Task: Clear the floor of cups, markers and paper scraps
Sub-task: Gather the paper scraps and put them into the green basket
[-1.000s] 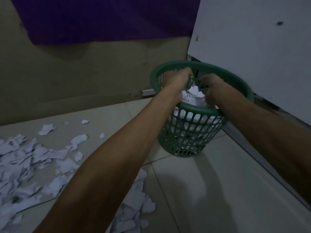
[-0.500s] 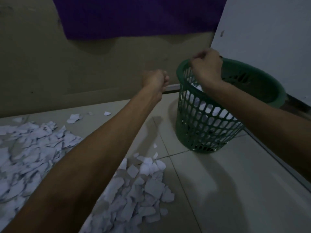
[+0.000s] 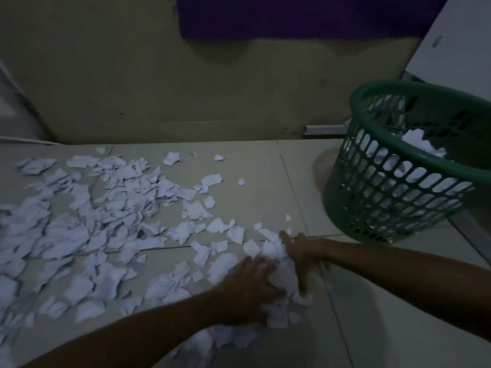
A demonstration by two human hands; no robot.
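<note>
Torn white paper scraps (image 3: pixel 106 221) lie spread over the tiled floor, from the far left to the middle. A small heap of scraps (image 3: pixel 279 274) is bunched between my two hands near the middle. My left hand (image 3: pixel 249 290) presses against the heap from the left, its fingers blurred. My right hand (image 3: pixel 300 251) closes in on the heap from the right, fingers spread along it. A green plastic basket (image 3: pixel 356 181) stands at the right with white scraps inside. No cups or markers show.
A beige wall (image 3: pixel 186 88) runs along the back with a purple cloth (image 3: pixel 292 17) hanging on it. A white panel (image 3: pixel 457 41) leans behind the basket. Bare tile (image 3: pixel 385 314) stretches in front of the basket.
Both hands have left the basket rim and dropped to the floor. They now gather a heap of scraps left of the basket. The view has swung left and down.
</note>
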